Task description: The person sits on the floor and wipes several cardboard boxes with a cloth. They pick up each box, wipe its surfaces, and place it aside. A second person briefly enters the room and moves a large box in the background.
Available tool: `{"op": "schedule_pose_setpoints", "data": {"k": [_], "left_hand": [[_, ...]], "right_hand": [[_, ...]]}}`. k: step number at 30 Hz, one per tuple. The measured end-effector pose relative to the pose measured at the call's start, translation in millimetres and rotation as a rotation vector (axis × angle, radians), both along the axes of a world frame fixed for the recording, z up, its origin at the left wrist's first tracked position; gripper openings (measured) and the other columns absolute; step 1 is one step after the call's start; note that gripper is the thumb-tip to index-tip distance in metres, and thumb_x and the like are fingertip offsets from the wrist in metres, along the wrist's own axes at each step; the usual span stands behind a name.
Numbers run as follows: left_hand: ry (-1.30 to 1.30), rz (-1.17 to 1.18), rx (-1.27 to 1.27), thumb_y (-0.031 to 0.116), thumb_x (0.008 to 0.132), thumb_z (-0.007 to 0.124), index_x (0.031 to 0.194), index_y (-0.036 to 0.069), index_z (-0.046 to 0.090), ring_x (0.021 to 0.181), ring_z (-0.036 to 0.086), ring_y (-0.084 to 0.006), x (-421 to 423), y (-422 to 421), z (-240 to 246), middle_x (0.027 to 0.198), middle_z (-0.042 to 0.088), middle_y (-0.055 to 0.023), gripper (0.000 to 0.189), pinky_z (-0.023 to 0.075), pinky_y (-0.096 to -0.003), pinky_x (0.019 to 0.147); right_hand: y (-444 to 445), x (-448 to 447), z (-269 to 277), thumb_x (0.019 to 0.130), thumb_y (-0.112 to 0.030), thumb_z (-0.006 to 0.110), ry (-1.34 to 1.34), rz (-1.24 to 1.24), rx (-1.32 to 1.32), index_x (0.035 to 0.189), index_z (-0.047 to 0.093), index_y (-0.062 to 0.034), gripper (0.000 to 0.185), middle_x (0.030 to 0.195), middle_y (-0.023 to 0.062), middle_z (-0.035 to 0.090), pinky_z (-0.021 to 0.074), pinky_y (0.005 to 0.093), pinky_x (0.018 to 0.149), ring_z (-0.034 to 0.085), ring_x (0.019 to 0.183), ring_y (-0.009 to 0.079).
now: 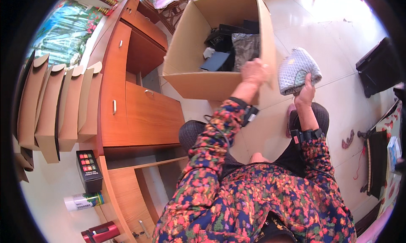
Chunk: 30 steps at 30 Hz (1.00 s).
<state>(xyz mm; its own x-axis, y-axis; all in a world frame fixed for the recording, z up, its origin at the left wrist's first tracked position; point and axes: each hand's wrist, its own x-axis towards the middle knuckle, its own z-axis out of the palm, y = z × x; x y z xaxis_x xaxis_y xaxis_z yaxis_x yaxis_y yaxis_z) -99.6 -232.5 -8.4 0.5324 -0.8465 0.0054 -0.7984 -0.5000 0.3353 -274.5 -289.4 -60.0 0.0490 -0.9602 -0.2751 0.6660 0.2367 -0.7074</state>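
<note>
A large open cardboard box (pixel 209 86) stands on the floor in front of me. My left hand (pixel 254 72) is at its near right corner, fingers curled over the rim; the fingertips are partly hidden and blurred. Inside the box lie several black boxes (pixel 233 30), a blue flat piece (pixel 215 61), a crumpled white scrap (pixel 208 52) and a dark item in clear plastic wrap (pixel 245 48). To the right of the box, my right hand (pixel 305 92) holds a folded light grey quilted cloth (pixel 298 68) from below, thumb on top. A thin dark cord crosses the cloth.
A wooden desk with drawers (pixel 152 116) runs along the left. On it stand several upright brown cartons (pixel 68 113), a black box (pixel 88 171), a white canister (pixel 83 201) and a red container (pixel 101 233). A black case (pixel 374 67) sits on the tiled floor (pixel 336 97) at right.
</note>
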Motion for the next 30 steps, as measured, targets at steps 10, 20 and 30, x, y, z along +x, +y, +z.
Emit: {"op": "schedule_pose_setpoints", "data": {"k": [10,20,30], "left_hand": [[-0.091,-0.44,0.342,0.06,0.079,0.064,0.115,0.003,0.062,0.107,0.058,-0.0376,113,84,19,0.112,0.063,-0.0218,0.067,0.047,-0.0456,0.093],[-0.414,-0.072,-0.01,0.056,0.085,0.056,0.076,0.008,0.062,0.078,0.064,-0.0342,118,140,-2,0.08,0.066,-0.0144,0.049,0.0502,-0.0445,0.069],[0.021,-0.178,0.038,0.046,0.088,0.056,0.092,0.005,0.071,0.086,0.07,-0.0296,-91,18,6,0.088,0.071,-0.0154,0.044,0.0537,-0.0423,0.075]], "right_hand": [[-21,-35,-14,0.099,-0.03,0.05,-0.008,-0.109,-0.025,0.134,0.044,-0.0006,0.046,0.121,0.0115,0.058,0.0533,0.0408,0.085,0.062,0.105,0.0265],[-15,-22,-22,0.098,-0.026,0.056,0.236,-0.054,-0.222,0.13,0.048,0.0061,0.046,0.124,0.0105,0.056,0.0438,0.0324,0.096,0.054,0.109,0.0188],[5,-13,-29,0.098,-0.029,0.055,0.547,-0.004,-0.302,0.126,0.053,0.0067,0.046,0.124,0.0121,0.057,0.0386,0.0319,0.099,0.051,0.113,0.0201]]}}
